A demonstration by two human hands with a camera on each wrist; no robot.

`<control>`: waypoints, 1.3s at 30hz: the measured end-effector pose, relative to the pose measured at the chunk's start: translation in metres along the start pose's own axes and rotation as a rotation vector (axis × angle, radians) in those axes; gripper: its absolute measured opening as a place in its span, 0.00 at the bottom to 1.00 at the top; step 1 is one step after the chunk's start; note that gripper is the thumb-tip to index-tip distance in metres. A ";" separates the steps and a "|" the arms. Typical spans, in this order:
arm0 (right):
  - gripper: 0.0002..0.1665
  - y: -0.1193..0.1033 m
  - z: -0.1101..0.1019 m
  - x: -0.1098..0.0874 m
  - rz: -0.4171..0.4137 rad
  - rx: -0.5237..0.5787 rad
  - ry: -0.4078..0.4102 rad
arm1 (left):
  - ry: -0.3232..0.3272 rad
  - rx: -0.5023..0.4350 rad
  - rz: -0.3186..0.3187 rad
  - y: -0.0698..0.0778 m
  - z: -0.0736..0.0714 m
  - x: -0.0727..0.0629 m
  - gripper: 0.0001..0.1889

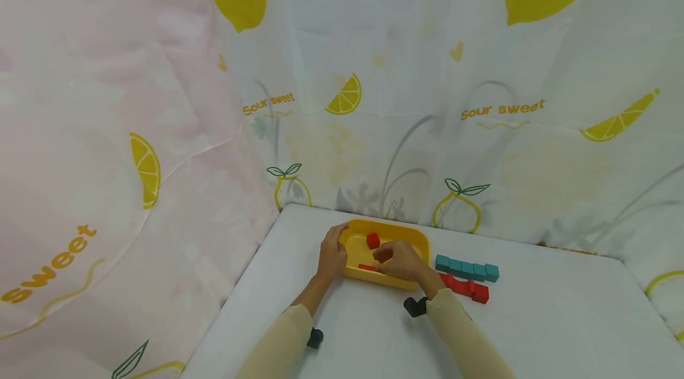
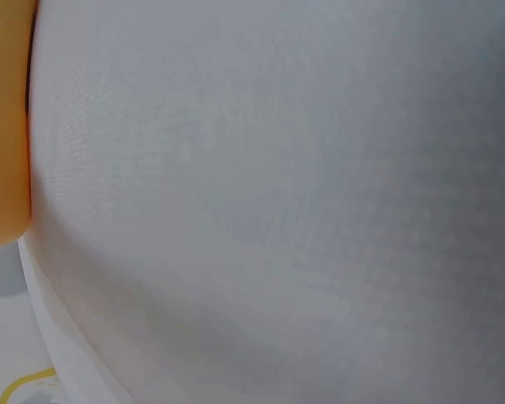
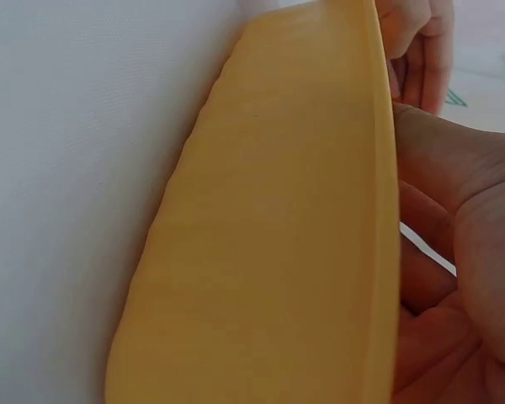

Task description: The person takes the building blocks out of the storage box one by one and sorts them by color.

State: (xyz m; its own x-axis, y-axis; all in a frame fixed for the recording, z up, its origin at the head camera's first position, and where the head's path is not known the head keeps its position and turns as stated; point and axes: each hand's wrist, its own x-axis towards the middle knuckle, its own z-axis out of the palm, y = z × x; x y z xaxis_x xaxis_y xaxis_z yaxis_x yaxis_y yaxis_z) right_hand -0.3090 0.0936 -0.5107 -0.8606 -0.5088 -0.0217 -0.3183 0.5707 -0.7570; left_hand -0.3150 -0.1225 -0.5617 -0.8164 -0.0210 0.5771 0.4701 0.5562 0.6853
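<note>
A yellow plastic tray (image 1: 352, 272) sits near the back of the white table. At its left end my left hand (image 1: 332, 251) holds the rim, fingers bent over the edge. My right hand (image 1: 402, 259) reaches over the front right rim into the tray with bent fingers; whether anything is between its fingertips is hidden. Inside the tray are a red cube (image 1: 373, 240) and a flat red piece (image 1: 367, 267) by the front wall. The right wrist view shows the tray's outer wall (image 3: 261, 210) with my right hand (image 3: 488, 252) behind its rim.
Right of the tray runs a row of teal blocks (image 1: 466, 268). In front of it lies a row of red blocks (image 1: 470, 289), partly behind my right wrist. Lemon-printed cloth (image 1: 395, 129) hangs behind and at the left of the table.
</note>
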 end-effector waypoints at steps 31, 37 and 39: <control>0.19 0.007 0.010 0.007 0.082 0.007 -0.039 | 0.024 -0.002 0.026 0.004 0.001 0.002 0.28; 0.18 0.005 0.012 0.006 0.081 -0.012 -0.036 | 0.010 -0.002 -0.001 0.005 0.000 0.001 0.28; 0.17 0.005 0.013 0.006 0.089 -0.017 -0.040 | 0.007 0.001 -0.007 0.006 0.000 0.000 0.28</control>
State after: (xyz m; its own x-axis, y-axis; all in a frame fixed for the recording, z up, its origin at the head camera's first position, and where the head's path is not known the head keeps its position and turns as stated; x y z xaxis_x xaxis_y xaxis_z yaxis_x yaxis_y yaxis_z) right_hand -0.3108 0.0849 -0.5228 -0.8693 -0.4808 -0.1145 -0.2486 0.6256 -0.7395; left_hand -0.3124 -0.1196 -0.5572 -0.8172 -0.0302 0.5756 0.4645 0.5566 0.6888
